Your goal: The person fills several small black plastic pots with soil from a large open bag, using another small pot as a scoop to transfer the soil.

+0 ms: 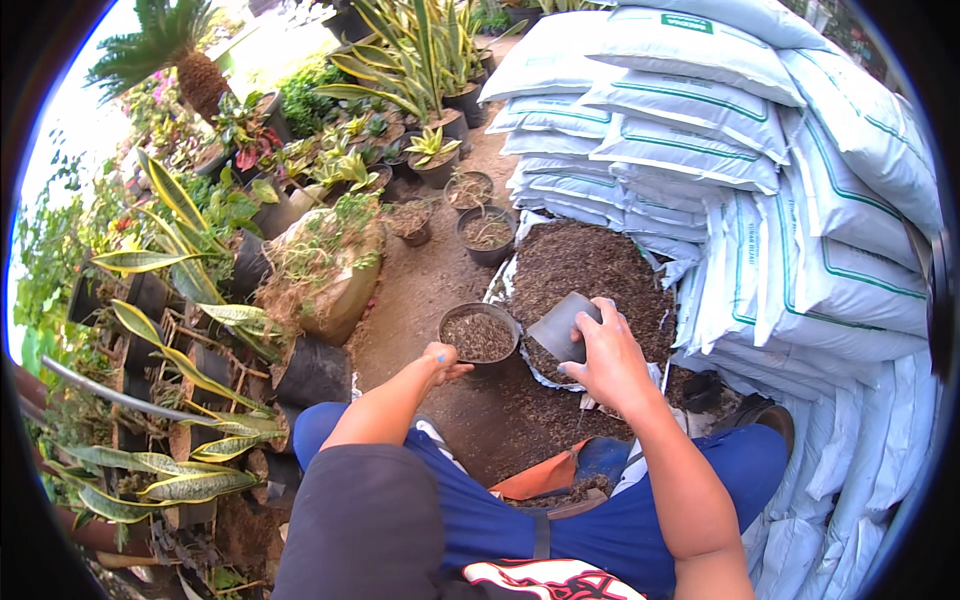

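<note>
A round black plant pot [480, 335] stands in front of me, filled with brown soil mix close to its rim. My left hand [442, 362] is at its near left side, fingers curled against the wall. In my right hand [606, 352] is a grey plastic cup [562, 328], tilted, gripped with thumb and fingers around it. The inside of the cup is hidden. Beyond the cup, a heap of dark potting soil [590, 275] lies on an opened white sack, and my right hand is over its near edge.
White sacks with green stripes [690, 110] are stacked high at the right. Small soil-filled pots [487, 232] stand farther ahead. At the left are a tipped sack with dry roots [330, 270] and potted snake plants [210, 340]. An orange cloth-like piece [540, 472] lies between my legs.
</note>
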A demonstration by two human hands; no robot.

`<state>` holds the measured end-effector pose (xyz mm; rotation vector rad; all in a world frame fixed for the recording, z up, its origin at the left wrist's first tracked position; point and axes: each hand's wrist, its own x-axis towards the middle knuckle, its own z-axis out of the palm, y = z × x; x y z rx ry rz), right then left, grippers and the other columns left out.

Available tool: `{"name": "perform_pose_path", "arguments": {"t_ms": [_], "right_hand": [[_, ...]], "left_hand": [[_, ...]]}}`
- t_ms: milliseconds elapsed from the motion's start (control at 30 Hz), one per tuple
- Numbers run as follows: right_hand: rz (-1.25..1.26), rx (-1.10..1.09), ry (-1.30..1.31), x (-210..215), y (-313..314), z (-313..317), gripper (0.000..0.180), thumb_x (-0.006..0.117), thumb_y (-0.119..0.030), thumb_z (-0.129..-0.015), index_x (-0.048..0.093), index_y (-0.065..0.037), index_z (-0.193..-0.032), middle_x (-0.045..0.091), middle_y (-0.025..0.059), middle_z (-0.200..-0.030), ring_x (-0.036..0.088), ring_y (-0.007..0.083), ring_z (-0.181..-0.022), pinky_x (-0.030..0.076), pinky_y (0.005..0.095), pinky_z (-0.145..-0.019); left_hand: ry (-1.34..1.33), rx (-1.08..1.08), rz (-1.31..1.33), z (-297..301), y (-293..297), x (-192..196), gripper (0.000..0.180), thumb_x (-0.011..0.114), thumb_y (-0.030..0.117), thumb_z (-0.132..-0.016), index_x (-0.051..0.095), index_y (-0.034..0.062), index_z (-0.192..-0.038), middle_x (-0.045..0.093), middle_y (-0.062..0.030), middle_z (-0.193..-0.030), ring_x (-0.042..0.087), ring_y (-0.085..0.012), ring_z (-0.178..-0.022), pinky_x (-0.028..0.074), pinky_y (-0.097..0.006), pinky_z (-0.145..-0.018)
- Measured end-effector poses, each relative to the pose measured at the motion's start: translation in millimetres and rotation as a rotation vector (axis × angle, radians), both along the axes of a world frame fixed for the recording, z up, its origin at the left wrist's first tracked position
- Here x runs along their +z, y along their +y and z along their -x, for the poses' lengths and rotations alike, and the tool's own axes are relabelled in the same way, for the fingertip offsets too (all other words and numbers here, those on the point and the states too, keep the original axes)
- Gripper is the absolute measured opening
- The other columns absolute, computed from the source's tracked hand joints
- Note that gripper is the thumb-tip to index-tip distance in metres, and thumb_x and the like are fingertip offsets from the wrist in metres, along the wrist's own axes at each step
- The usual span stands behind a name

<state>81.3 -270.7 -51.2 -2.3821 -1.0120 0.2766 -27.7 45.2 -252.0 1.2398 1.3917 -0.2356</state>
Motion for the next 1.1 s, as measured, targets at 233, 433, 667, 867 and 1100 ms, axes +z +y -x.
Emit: {"name": "perform_pose_path", "arguments": {"t_ms": [233, 433, 667, 867, 1100], "right_hand": [[-0.054, -0.058, 0.028, 3.2, -13.9, -12.9, 0.046, 0.089, -0.015, -0.072, 0.061, -0.003, -0.106, 0.044, 0.0293, -0.145, 0.052, 0.0462, -0.130, 0.048, 0.0492, -0.106], [-0.106, -0.083, 0.014, 7.4, -5.9, -10.8, 0.044, 0.088, -0.018, -0.073, 0.060, -0.003, -0.103, 0.045, 0.0294, -0.145, 0.051, 0.0469, -0.131, 0.048, 0.0496, -0.107], [-0.126, -0.216, -0.020, 12.3, -18.8, -23.4, 0.047, 0.089, -0.021, -0.071, 0.060, -0.002, -0.103, 0.049, 0.0292, -0.139, 0.059, 0.0454, -0.121, 0.050, 0.0481, -0.101], [-0.312, -0.422, 0.219, -19.1, -32.1, -45.9, 0.047, 0.086, -0.028, -0.079, 0.056, -0.004, -0.105, 0.058, 0.0180, -0.117, 0.065, 0.0288, -0.099, 0.053, 0.0409, -0.084], [-0.568, -0.768, 0.871, -54.9, -43.0, -60.6, 0.061, 0.082, -0.034, -0.082, 0.042, -0.008, -0.120, 0.057, 0.0131, -0.115, 0.061, 0.0263, -0.108, 0.054, 0.0507, -0.091]], "left_hand": [[-0.193, 0.180, -0.048, -17.4, -4.2, 33.4, 0.034, 0.032, 0.003, -0.100, 0.052, -0.0019, -0.128, 0.074, -0.0187, -0.105, 0.077, -0.0238, -0.080, 0.059, -0.029, -0.053], [-0.341, 0.234, -0.043, -16.0, 17.2, 47.8, 0.032, 0.038, 0.004, -0.096, 0.049, -0.0033, -0.126, 0.069, -0.0226, -0.103, 0.070, -0.0208, -0.075, 0.056, -0.033, -0.059], [-0.327, 0.152, -0.054, -26.6, 20.6, 61.0, 0.029, 0.038, 0.018, -0.098, 0.054, -0.0020, -0.111, 0.069, -0.0166, -0.083, 0.064, -0.0201, -0.062, 0.050, -0.031, -0.055], [-0.468, 0.101, -0.062, -46.1, -0.5, 79.4, 0.028, 0.038, 0.015, -0.098, 0.055, -0.0037, -0.109, 0.072, -0.0197, -0.091, 0.071, -0.0254, -0.071, 0.057, -0.035, -0.061], [-0.388, -0.076, -0.063, -52.3, -32.5, 114.5, 0.026, 0.038, 0.013, -0.098, 0.053, -0.0048, -0.111, 0.072, -0.0217, -0.097, 0.072, -0.0233, -0.074, 0.057, -0.034, -0.063]]}}
